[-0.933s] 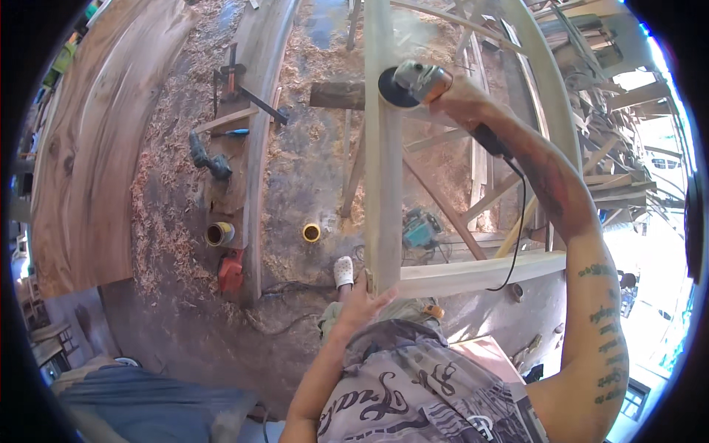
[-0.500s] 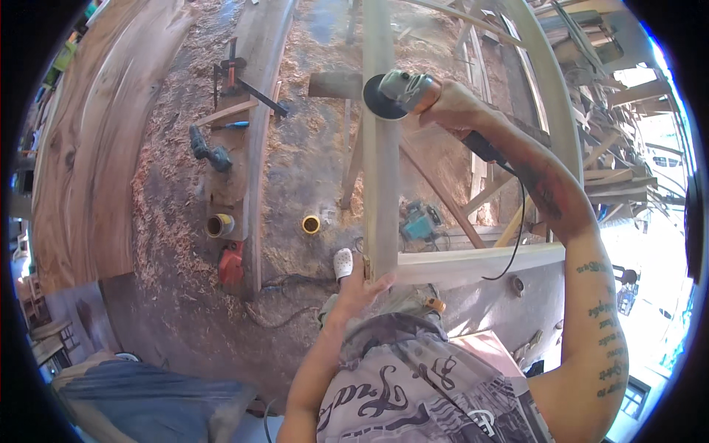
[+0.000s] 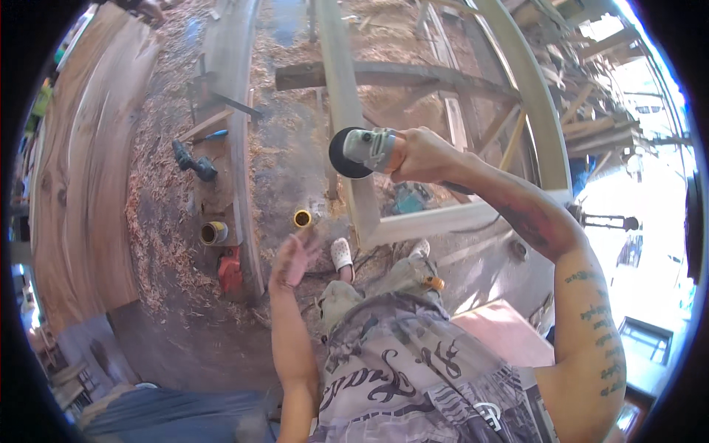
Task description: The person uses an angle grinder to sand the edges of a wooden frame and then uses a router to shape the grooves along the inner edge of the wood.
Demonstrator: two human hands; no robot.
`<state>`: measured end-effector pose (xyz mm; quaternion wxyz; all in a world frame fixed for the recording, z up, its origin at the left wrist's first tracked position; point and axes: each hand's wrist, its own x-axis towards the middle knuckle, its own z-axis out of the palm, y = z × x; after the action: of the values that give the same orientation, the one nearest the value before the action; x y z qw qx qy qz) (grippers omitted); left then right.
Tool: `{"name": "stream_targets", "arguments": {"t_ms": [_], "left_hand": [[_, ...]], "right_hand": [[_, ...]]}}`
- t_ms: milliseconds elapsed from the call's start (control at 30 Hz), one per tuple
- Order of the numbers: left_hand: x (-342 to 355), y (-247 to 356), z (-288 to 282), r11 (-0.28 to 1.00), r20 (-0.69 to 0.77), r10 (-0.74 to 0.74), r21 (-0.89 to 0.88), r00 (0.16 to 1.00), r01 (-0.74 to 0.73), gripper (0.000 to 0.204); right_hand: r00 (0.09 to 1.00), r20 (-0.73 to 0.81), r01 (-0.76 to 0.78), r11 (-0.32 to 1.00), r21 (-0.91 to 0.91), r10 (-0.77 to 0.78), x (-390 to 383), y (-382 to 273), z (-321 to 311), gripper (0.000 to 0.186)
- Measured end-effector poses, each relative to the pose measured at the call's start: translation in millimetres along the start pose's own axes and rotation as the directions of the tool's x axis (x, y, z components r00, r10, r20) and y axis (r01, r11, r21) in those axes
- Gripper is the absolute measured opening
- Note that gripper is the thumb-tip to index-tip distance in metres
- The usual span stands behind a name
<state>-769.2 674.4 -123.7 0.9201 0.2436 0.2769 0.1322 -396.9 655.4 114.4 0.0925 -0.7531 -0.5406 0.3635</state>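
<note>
An angle grinder (image 3: 358, 153) with a dark round disc is held in my right hand (image 3: 422, 156), whose fingers wrap round its body over the left beam of a pale wooden frame (image 3: 337, 74). The frame's near rail (image 3: 436, 220) runs rightward below it. My left hand (image 3: 294, 258) is raised clear of the frame, fingers apart and slightly blurred, with nothing in it. Just above that hand from this view is a small yellow-rimmed tin (image 3: 302, 218) on the floor. My feet in pale clogs (image 3: 341, 257) show below the frame's corner.
A large wooden slab (image 3: 88, 170) lies left. A dark power tool (image 3: 193, 162), a second tin (image 3: 213, 233) and a red tool (image 3: 229, 272) lie among shavings. A teal tool (image 3: 413, 196) sits under the frame, scrap timber (image 3: 598, 129) piled right.
My left hand has let go of the beam's near end and moved left, opening. The grinder has come nearer and leftward. The view has shifted, with the frame appearing higher and further left.
</note>
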Motion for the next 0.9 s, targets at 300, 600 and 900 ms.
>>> {"name": "stream_targets", "arguments": {"t_ms": [300, 600, 900], "left_hand": [[25.8, 88.9, 36.2, 0.962, -0.006, 0.188, 0.201, 0.982, -0.183, 0.107], [143.3, 108.1, 173.3, 0.759, -0.106, 0.225, 0.643, 0.969, -0.106, 0.093], [185.3, 46.0, 224.8, -0.06, -0.157, 0.671, 0.963, 0.725, 0.264, 0.099]], "right_hand": [[0.992, 0.082, -0.102, 0.994, 0.028, 0.099, -94.1, 3.8, 47.2, 0.038], [0.962, -0.004, -0.267, 0.944, 0.194, 0.273, -186.5, 42.5, 20.4, 0.03], [0.783, -0.184, -0.559, 0.802, 0.212, 0.594, -283.0, 216.2, -27.4, 0.031]]}}
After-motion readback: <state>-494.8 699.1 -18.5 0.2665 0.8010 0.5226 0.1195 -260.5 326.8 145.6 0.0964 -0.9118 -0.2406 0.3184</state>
